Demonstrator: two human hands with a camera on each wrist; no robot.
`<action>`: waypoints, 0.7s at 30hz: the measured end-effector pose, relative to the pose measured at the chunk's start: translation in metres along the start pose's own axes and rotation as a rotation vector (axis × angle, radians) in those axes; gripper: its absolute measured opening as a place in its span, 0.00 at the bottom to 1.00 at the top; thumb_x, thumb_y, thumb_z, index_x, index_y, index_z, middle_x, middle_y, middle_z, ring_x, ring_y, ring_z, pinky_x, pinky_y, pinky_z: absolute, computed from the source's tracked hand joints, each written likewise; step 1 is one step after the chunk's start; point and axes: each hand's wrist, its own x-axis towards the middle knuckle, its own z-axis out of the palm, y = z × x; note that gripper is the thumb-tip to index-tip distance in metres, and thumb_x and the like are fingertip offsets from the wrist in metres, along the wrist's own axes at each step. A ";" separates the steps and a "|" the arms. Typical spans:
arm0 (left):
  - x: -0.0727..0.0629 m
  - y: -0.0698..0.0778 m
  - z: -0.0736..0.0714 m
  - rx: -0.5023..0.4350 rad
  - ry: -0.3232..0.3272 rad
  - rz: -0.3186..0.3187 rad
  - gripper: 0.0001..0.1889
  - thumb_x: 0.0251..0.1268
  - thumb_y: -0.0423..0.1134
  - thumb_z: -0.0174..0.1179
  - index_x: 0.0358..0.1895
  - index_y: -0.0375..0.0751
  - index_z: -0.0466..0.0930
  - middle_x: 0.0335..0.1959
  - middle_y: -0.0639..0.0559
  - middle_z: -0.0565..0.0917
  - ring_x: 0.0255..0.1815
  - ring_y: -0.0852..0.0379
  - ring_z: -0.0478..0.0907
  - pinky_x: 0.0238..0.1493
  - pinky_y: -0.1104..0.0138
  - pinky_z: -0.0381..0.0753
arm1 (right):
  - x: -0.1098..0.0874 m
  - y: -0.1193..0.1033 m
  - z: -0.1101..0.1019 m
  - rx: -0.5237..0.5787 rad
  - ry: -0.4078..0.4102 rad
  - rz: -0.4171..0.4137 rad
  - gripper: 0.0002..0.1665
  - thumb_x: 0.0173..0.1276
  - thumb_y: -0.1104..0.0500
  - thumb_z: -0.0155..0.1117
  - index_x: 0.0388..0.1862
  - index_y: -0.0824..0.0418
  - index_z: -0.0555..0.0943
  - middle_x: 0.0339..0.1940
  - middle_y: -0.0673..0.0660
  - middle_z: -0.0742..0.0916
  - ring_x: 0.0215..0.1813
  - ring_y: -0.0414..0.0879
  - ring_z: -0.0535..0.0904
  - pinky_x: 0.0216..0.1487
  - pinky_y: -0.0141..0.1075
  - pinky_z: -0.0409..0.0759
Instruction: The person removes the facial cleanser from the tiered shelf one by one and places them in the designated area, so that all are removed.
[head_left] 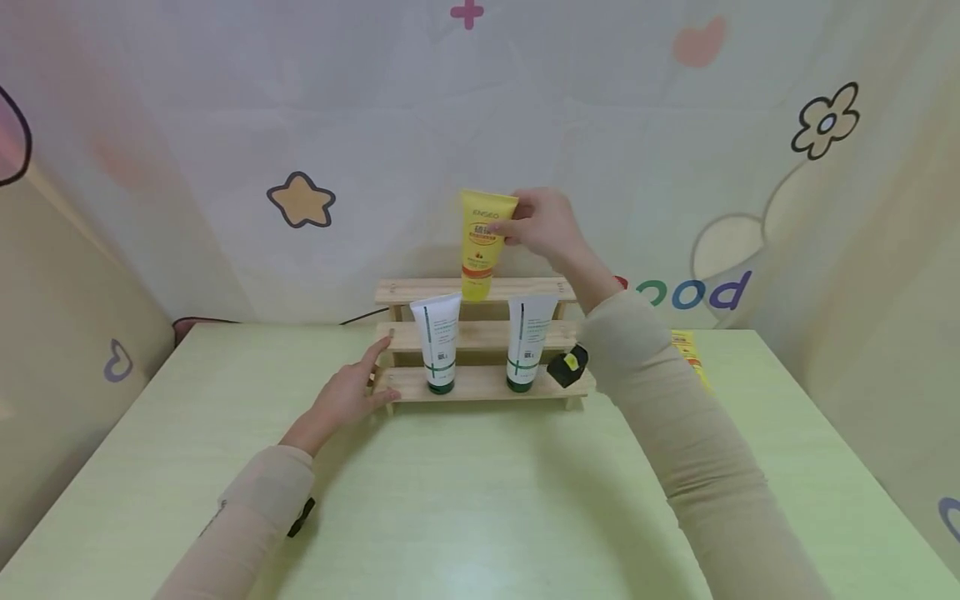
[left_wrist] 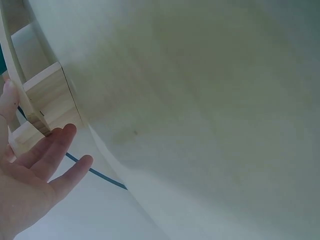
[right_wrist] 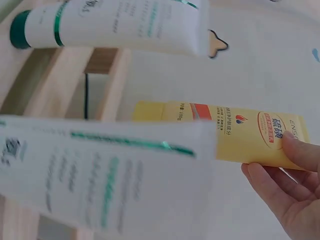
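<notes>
My right hand point(head_left: 546, 225) pinches the upper flat end of a yellow squeeze tube point(head_left: 483, 242) between thumb and fingers. The tube points cap-down, its cap overlapping the top tier of a three-tier wooden rack point(head_left: 480, 336) in the head view. On the bottom tier two white squeeze tubes with green caps stand upright, one on the left point(head_left: 439, 342) and one on the right point(head_left: 528, 340). My left hand point(head_left: 348, 396) holds the rack's left end, thumb on the bottom tier; in the left wrist view the fingers point(left_wrist: 55, 150) reach around the slat's end.
Another yellow tube point(head_left: 688, 354) lies on the light green table point(head_left: 465, 500) at the right, partly hidden behind the right sleeve point(head_left: 697, 450). A printed cloth point(head_left: 375, 125) hangs behind the table. A dark cord point(head_left: 366, 317) runs behind the rack.
</notes>
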 end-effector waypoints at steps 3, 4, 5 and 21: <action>0.000 -0.001 0.000 0.003 -0.007 0.002 0.44 0.57 0.48 0.61 0.72 0.50 0.42 0.50 0.35 0.75 0.44 0.45 0.76 0.38 0.56 0.75 | -0.005 -0.001 -0.021 0.044 0.053 0.018 0.21 0.59 0.62 0.65 0.52 0.66 0.76 0.47 0.61 0.82 0.46 0.48 0.79 0.44 0.35 0.77; 0.000 -0.001 0.000 0.004 -0.007 0.002 0.44 0.57 0.49 0.61 0.72 0.50 0.43 0.50 0.36 0.75 0.44 0.45 0.76 0.38 0.56 0.75 | -0.007 -0.001 -0.027 0.054 0.069 0.021 0.21 0.59 0.62 0.65 0.52 0.66 0.76 0.48 0.61 0.82 0.46 0.48 0.79 0.43 0.35 0.77; 0.000 -0.001 -0.001 0.007 -0.008 0.003 0.44 0.57 0.49 0.61 0.72 0.49 0.43 0.50 0.36 0.75 0.44 0.45 0.76 0.38 0.56 0.75 | -0.008 -0.002 -0.034 0.063 0.083 0.023 0.22 0.59 0.62 0.65 0.52 0.67 0.76 0.48 0.61 0.82 0.46 0.48 0.79 0.44 0.34 0.77; 0.000 0.002 -0.001 0.016 -0.004 -0.004 0.43 0.57 0.48 0.62 0.71 0.48 0.43 0.50 0.35 0.75 0.45 0.44 0.76 0.40 0.54 0.75 | -0.067 0.021 -0.105 -0.098 0.158 -0.011 0.25 0.63 0.54 0.62 0.55 0.68 0.73 0.53 0.63 0.80 0.47 0.47 0.80 0.42 0.30 0.77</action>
